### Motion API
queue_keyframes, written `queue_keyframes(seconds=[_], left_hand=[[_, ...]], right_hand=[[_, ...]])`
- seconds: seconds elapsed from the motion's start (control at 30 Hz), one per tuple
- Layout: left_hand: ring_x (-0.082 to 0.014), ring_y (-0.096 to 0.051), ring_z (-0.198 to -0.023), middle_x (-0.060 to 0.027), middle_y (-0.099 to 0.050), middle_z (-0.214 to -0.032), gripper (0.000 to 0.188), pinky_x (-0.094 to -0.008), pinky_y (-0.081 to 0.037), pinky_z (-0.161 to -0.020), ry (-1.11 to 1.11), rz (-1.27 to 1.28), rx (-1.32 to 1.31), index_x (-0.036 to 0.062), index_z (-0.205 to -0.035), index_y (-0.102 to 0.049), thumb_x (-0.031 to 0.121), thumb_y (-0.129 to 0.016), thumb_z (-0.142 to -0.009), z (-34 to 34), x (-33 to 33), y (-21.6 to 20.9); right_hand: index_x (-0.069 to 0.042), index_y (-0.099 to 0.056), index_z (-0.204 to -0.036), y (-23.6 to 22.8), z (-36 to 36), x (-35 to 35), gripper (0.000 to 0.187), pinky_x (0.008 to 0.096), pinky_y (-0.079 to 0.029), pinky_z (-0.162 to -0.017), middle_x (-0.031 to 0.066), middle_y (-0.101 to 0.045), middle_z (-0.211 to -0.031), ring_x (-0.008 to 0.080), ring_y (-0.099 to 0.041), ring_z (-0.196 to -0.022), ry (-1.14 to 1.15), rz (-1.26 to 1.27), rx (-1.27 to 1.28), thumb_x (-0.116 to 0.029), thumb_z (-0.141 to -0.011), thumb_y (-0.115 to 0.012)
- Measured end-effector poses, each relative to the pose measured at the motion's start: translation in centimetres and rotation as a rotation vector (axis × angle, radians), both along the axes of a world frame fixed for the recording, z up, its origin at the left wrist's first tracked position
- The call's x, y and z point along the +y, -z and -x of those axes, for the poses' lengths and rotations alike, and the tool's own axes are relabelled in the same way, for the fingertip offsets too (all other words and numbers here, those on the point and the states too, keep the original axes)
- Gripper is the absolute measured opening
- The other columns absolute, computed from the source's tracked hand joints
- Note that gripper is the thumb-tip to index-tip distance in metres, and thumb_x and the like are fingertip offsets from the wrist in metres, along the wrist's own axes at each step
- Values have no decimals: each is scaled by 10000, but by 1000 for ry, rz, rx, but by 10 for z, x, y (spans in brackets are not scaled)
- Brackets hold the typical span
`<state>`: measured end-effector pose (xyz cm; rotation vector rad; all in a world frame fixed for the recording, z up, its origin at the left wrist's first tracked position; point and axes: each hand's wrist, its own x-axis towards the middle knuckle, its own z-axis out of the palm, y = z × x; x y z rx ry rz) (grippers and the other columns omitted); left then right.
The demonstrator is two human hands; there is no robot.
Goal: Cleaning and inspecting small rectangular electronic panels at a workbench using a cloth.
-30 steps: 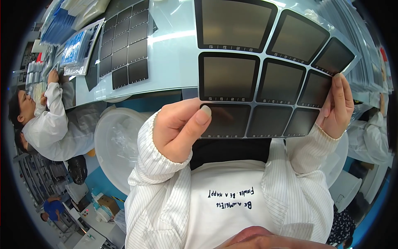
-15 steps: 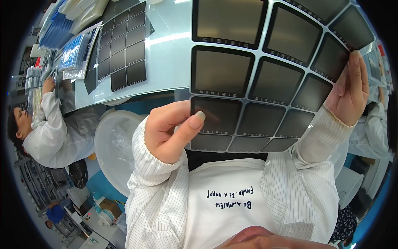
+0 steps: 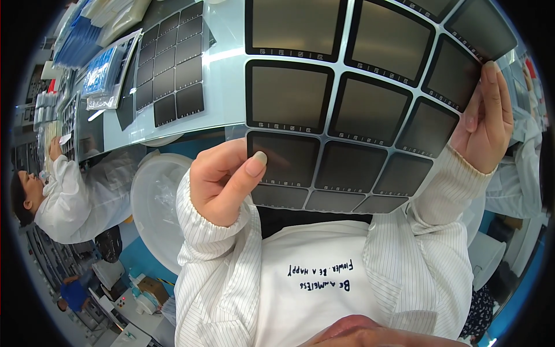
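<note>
A large clear sheet of dark, black-bordered rectangular panels (image 3: pixel 370 107) is held up in front of me, tilted, between both hands. My left hand (image 3: pixel 225 179) pinches its left edge near the lower corner, thumb on the face and the other fingers behind. At the upper right edge, my right hand (image 3: pixel 487 118) grips the sheet with its fingertips, palm partly behind it. The sheet's top runs out of the picture. A similar panel sheet (image 3: pixel 171 63) lies flat on the glass-topped table to the left.
Beyond the sheet is the glass table (image 3: pixel 225 87). Blue-and-white film packs (image 3: pixel 104 72) and stacked plastic sleeves (image 3: pixel 87 34) lie at the far left. A white bin (image 3: pixel 159 196) with clear plastic stands below the table edge. A co-worker (image 3: pixel 69 196) in white works at the left.
The sheet and my left hand have shifted a little to the left; my right hand stays nearly in place, still gripping. The co-worker's hand at the left has moved lower.
</note>
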<state>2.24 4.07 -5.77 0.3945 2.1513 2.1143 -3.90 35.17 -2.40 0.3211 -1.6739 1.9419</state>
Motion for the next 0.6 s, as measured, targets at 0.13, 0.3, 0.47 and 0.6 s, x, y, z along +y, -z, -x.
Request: queue_keyframes(seconds=[0.13,0.3,0.47,0.6], left_hand=[[-55,-399,-501,-7,-525,-581,247,-202,-303,-479,-47,-3,-22,-71,-885,-635,148,-520,-885,-2,-2,-4],[-60,-448,-533,-23,-564,-628,238,-200,-350,-519,-83,-12,-14,-67,-880,-629,137,-507,-890,-1,-7,-5],[-84,-546,-621,-54,-633,-740,223,-205,-414,-608,-71,-72,-54,-66,-938,-618,114,-492,-900,-5,-19,-1],[-95,-578,-698,-79,-655,-819,231,-212,-439,-669,-114,-97,-28,-64,-1003,-605,107,-483,-906,-5,-18,3]], right_hand=[[39,-588,-1128,1,0,-3,251,111,-321,-433,146,-626,-1108,38,-392,-456,-29,-50,-2,-62,-925,-480],[42,-571,-1154,3,1,-1,270,105,-338,-468,138,-637,-1083,27,-392,-461,9,33,-23,-71,-923,-489],[37,-559,-1173,8,4,-9,280,107,-339,-440,126,-649,-1050,23,-406,-451,-20,4,6,-72,-928,-477],[34,-552,-1184,7,6,-12,284,108,-337,-422,126,-656,-1025,31,-418,-435,-111,-21,38,-61,-931,-466]])
